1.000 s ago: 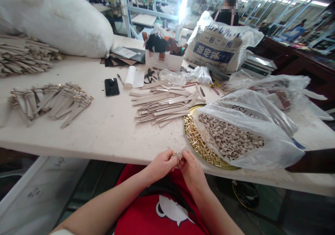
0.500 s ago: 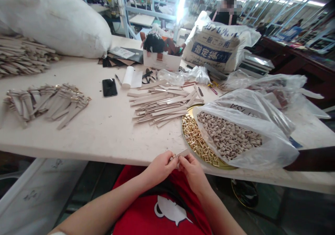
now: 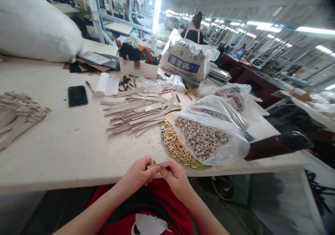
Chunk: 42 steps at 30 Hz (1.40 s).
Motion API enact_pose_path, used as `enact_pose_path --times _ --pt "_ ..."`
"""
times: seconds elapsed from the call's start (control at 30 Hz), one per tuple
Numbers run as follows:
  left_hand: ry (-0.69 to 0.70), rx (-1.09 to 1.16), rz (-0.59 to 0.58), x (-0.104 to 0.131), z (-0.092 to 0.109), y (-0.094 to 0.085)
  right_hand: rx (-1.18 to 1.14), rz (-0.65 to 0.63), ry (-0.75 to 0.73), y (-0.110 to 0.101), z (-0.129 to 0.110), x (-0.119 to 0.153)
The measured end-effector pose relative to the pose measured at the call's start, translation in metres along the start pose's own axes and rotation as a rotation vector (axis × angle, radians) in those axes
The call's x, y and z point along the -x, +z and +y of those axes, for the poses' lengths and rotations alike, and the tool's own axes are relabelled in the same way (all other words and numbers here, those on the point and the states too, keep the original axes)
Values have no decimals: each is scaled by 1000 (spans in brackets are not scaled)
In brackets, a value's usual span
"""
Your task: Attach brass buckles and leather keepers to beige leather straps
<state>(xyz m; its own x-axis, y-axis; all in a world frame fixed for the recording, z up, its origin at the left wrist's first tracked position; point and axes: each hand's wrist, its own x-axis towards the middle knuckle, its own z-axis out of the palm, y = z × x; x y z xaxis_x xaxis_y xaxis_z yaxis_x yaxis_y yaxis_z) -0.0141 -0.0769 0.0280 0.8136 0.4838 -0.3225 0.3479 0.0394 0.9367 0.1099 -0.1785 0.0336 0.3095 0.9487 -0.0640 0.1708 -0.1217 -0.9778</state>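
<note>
Both of my hands meet over the table's front edge, pinched on one beige strip (image 3: 163,163). My left hand (image 3: 141,170) holds its left end, where a small piece sits between the fingers, too small to make out. My right hand (image 3: 176,177) is closed on the strip from the right. Just beyond my right hand lies a round tray of gold buckles (image 3: 178,147), with a clear bag of small beige loops (image 3: 201,137) resting on it. Loose beige strips (image 3: 136,112) are heaped in the middle of the table.
On the left are strips with gold buckles (image 3: 18,112) and a black phone (image 3: 77,95). Farther back stand a white paper roll (image 3: 102,84), a white box (image 3: 138,67), a printed bag (image 3: 185,58) and a large white sack (image 3: 39,29). A person (image 3: 193,34) is beyond the table.
The view has turned to the right, so the table's things appear farther left. My hands remain together on the strip, which now shows more plainly between them.
</note>
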Motion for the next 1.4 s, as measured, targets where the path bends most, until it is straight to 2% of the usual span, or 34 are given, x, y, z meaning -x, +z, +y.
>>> enact_pose_path --times 0.1,0.13,0.17,0.23,0.27,0.3,0.37,0.47,0.57,0.63,0.7,0.77,0.83,0.87,0.97,1.07,1.13,1.3,1.4 --pt "29 59 -61 -2 2 2 158 -115 -10 -35 -1 -5" --pt "30 44 -79 -1 3 3 210 -74 5 -52 2 -10" --pt "22 21 -83 -1 4 3 303 39 13 -69 6 -17" --pt "-2 -9 -55 0 5 5 663 336 3 -104 16 -36" --pt "-10 -12 -33 0 5 6 881 432 16 -119 21 -45" --pt "-13 -12 -11 0 5 6 1085 454 67 -131 27 -53" --pt "-6 -16 8 0 4 8 1368 438 145 -145 35 -66" --pt "16 -45 29 0 3 7 1486 422 150 -151 40 -71" --pt "43 -85 79 0 4 4 1389 509 98 -149 35 -63" --pt "63 -89 121 -2 8 3 1104 527 102 -140 27 -54" --pt "90 -66 159 -6 14 4 651 404 146 -122 19 -44" --pt "125 -32 187 -11 20 7 187 177 189 -95 11 -34" --pt "152 -20 185 -15 24 9 -106 7 203 -67 3 -25" --pt "155 -24 173 -15 24 9 -165 -39 198 -56 0 -23" --pt "121 -75 136 -10 21 6 -50 -100 142 -36 -7 -20" --pt "77 -154 98 -4 15 0 137 -154 78 -32 -6 -20" --pt "73 -208 75 -1 12 -3 160 -177 73 -31 -3 -19" --pt "112 -327 87 1 7 -6 33 -102 135 -21 7 -13" --pt "129 -407 105 4 8 -7 58 -44 87 -18 10 -12"
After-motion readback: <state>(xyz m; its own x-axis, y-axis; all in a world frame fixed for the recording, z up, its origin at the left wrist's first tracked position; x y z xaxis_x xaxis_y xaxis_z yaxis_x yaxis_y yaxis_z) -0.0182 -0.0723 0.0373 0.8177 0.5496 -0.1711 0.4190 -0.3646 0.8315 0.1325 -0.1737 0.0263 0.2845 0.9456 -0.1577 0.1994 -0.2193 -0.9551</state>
